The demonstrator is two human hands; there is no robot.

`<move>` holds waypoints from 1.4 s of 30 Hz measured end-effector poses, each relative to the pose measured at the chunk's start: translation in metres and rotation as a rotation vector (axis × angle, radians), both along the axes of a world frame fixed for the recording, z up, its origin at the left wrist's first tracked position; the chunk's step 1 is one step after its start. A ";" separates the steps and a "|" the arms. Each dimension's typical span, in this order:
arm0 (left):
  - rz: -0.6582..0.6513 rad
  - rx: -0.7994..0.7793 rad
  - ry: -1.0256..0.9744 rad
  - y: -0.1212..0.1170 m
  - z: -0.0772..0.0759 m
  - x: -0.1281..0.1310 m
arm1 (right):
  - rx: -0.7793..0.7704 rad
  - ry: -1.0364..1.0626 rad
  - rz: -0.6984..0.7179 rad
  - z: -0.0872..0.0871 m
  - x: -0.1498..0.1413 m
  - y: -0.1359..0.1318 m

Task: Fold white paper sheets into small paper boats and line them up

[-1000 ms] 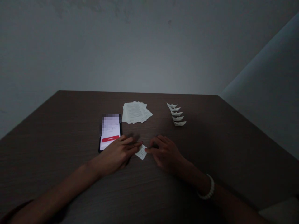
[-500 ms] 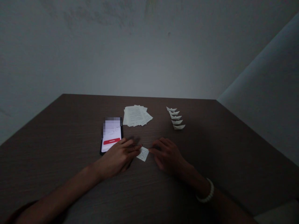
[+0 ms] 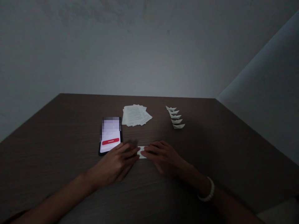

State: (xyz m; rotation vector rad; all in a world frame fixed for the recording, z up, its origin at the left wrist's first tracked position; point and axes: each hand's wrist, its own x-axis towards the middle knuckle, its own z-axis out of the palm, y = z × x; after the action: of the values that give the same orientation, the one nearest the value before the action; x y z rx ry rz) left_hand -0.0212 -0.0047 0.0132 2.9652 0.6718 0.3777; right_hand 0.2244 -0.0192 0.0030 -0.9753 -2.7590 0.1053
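Observation:
A small folded piece of printed paper (image 3: 142, 156) lies on the table between my two hands, its ends partly covered by fingers. At its left edge, my left hand (image 3: 120, 161) grips the paper with fingers drawn together. From the other side, my right hand (image 3: 165, 157) has closed fingers pressed on the paper's right part. A pale bracelet circles my right wrist. Just beyond my left hand lies a lit phone (image 3: 111, 133), its screen showing a red bar.
Loose printed sheets (image 3: 134, 115) lie in an uneven stack farther back on the dark wooden table (image 3: 70, 124). Several small paper boats (image 3: 177, 117) stand in a row to the right of the stack. A grey wall (image 3: 144, 56) rises behind the table.
The paper has turned from a diamond slant to lying square, with more of it covered. My right hand has shifted left onto it. The view has shifted slightly.

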 end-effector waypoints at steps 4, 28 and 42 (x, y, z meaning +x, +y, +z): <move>-0.002 -0.058 -0.054 0.002 0.002 0.000 | -0.010 -0.049 -0.010 0.002 -0.001 -0.002; 0.077 0.067 -0.066 0.000 -0.003 0.002 | 0.062 -0.023 -0.073 0.003 -0.002 -0.004; 0.000 0.110 -0.076 0.000 -0.001 0.006 | 0.025 -0.023 -0.082 0.003 -0.004 -0.005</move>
State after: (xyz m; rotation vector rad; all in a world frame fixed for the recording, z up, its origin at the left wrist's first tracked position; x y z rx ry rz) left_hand -0.0149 -0.0048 0.0127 3.0351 0.6634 0.5422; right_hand 0.2204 -0.0240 0.0059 -1.0878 -2.7294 0.0477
